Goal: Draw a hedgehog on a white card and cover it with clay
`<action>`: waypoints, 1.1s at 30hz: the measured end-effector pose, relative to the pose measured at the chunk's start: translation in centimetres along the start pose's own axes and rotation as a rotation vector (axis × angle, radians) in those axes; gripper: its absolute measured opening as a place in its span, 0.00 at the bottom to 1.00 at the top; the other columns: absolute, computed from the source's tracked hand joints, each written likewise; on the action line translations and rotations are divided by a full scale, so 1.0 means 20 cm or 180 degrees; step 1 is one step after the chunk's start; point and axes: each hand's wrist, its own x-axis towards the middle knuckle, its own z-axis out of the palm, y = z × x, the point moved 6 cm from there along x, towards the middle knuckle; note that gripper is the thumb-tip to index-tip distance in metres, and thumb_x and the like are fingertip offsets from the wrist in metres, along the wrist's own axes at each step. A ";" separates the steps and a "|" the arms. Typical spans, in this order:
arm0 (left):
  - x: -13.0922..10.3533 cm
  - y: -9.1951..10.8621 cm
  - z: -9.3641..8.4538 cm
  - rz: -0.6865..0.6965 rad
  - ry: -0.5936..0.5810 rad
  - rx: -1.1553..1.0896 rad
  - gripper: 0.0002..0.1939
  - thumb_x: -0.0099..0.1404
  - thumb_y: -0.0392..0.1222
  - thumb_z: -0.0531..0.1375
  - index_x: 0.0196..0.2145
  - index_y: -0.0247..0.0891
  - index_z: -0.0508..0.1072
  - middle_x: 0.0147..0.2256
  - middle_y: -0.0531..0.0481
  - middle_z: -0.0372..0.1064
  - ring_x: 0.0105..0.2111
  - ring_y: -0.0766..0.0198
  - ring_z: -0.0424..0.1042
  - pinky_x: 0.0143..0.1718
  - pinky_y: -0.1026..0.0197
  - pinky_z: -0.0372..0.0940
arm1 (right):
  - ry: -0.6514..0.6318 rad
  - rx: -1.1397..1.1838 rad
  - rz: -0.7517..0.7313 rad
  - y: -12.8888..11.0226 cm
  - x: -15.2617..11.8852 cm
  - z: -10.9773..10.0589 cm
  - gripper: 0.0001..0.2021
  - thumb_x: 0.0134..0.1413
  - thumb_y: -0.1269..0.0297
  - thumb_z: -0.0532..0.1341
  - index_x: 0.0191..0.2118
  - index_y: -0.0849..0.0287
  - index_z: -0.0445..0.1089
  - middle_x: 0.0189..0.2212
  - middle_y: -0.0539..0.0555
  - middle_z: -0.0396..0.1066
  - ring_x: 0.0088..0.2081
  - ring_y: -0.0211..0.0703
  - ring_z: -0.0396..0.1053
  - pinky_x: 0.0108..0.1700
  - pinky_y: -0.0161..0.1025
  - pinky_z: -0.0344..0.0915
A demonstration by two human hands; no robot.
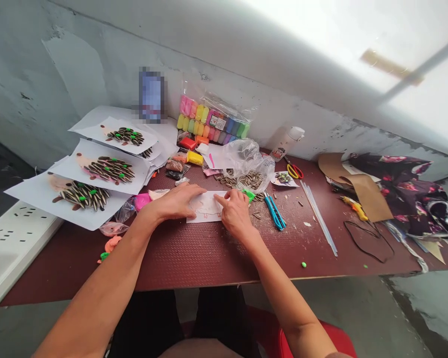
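Observation:
A small white card [210,216] lies on the table in front of me, with a thin, pale layer like modelling clay and faint reddish marks on it. My left hand [175,203] rests at the card's left side, thumb and fingers spread around that edge. From the right, my right hand [238,213] touches the pale layer with its outstretched index finger; its other fingers are bent. Bright green clay [249,194] sits just beyond the right hand. Sunflower seeds [251,180] spill from a clear plastic bag [246,154] behind the card.
Seed-covered hedgehog pictures [106,169] are stacked at left, near a power strip [13,233]. A pack of coloured clay [212,119] leans against the wall. Rightward lie a blue cutter [274,211], scissors [294,171], glue sticks [319,219] and a yellow glue gun [354,208].

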 end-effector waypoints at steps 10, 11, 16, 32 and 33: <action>0.00 0.00 0.01 -0.0055 -0.0029 0.0017 0.39 0.52 0.37 0.65 0.63 0.37 0.65 0.60 0.42 0.67 0.58 0.48 0.65 0.60 0.51 0.60 | 0.0166 0.0041 -0.0011 0.00 -0.07 0.04 0.21 0.65 0.73 0.54 0.57 0.50 0.75 0.44 0.58 0.66 0.44 0.48 0.57 0.48 0.44 0.50; 0.00 0.00 0.01 -0.0055 -0.0034 0.0022 0.39 0.52 0.38 0.65 0.63 0.38 0.65 0.60 0.42 0.67 0.58 0.48 0.65 0.60 0.51 0.60 | 0.0189 0.0071 0.0024 0.01 -0.08 0.04 0.21 0.65 0.74 0.54 0.57 0.49 0.74 0.44 0.58 0.66 0.45 0.48 0.57 0.48 0.45 0.50; 0.00 0.00 0.01 -0.0071 -0.0026 0.0038 0.38 0.52 0.38 0.65 0.62 0.39 0.67 0.59 0.44 0.68 0.58 0.47 0.65 0.60 0.52 0.60 | 0.0191 0.0045 0.0084 0.01 -0.09 0.04 0.21 0.65 0.74 0.54 0.58 0.51 0.73 0.45 0.59 0.66 0.46 0.49 0.57 0.49 0.45 0.49; 0.00 0.01 0.01 -0.0068 -0.0019 0.0055 0.39 0.52 0.37 0.66 0.63 0.37 0.66 0.59 0.43 0.69 0.57 0.47 0.66 0.60 0.52 0.61 | -0.0028 -0.0043 -0.0004 -0.08 -0.03 0.04 0.16 0.65 0.71 0.55 0.52 0.53 0.75 0.46 0.59 0.67 0.46 0.50 0.57 0.49 0.45 0.48; 0.00 0.01 0.01 -0.0072 -0.0008 0.0050 0.39 0.52 0.37 0.66 0.63 0.38 0.66 0.59 0.43 0.69 0.57 0.47 0.66 0.60 0.52 0.61 | -0.0042 -0.0068 -0.0013 -0.09 -0.02 0.04 0.15 0.65 0.71 0.55 0.51 0.54 0.75 0.45 0.59 0.67 0.45 0.50 0.57 0.48 0.45 0.48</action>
